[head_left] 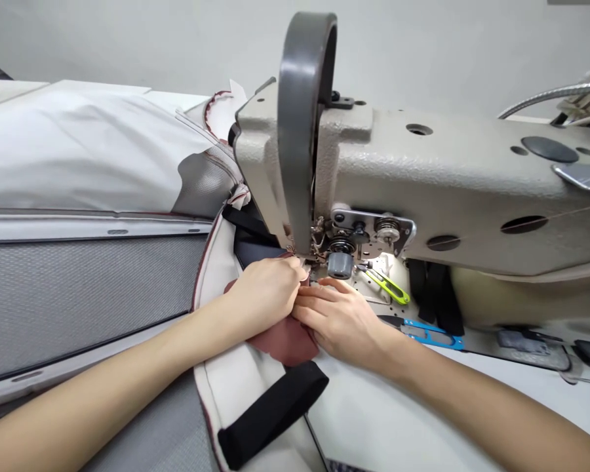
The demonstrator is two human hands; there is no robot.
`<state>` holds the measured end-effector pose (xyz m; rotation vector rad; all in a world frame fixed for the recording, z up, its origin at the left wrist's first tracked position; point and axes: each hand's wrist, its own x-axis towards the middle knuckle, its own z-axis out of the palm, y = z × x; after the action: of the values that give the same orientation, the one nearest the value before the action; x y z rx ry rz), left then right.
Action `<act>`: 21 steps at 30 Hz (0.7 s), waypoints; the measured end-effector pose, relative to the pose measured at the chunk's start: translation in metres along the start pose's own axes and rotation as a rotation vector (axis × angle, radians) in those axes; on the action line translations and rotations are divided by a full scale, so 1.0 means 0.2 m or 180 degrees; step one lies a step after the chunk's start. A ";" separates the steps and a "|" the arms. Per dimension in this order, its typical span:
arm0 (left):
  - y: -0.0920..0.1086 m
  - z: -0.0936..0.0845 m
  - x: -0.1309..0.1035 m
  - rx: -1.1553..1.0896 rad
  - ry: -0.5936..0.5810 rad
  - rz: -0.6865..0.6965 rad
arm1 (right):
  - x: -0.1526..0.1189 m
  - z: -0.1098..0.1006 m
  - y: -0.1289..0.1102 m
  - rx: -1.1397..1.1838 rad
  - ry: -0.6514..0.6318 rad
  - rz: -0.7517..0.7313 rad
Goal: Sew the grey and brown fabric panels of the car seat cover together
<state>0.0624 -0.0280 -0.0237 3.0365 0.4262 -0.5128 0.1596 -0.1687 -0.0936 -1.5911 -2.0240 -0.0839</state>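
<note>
Under the head of a beige sewing machine [398, 170], a reddish-brown piece of fabric [288, 341] lies on the pale edge of a large sewn cover [103, 288]. My left hand [268, 288] is closed on the reddish fabric close to the needle area, its fingertips partly hidden. My right hand [339, 321] lies beside it with fingers stretched out, pressing on the fabric's right edge. A black strap loop [275, 413] is attached to the cover's pale border, just below both hands.
Yellow-green thread snips [387, 283] and blue thread snips [432, 333] lie on the machine bed to the right. White material [78, 151] spreads over the left side. Black straps [435, 298] hang behind the snips, under the machine arm.
</note>
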 end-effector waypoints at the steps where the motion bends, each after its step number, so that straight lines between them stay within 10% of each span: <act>1: 0.00 -0.01 0.00 -0.0020 0.0003 -0.0052 | 0.00 0.00 -0.01 -0.0114 -0.0010 -0.0014; 21: -0.04 -0.10 0.03 -0.0074 -0.0251 0.0406 | 0.01 -0.03 0.05 -0.0236 -0.0542 0.0774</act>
<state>0.0721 -0.0172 -0.0074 2.9835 0.2318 -0.6126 0.1712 -0.1664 -0.0895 -1.9369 -1.9530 0.0711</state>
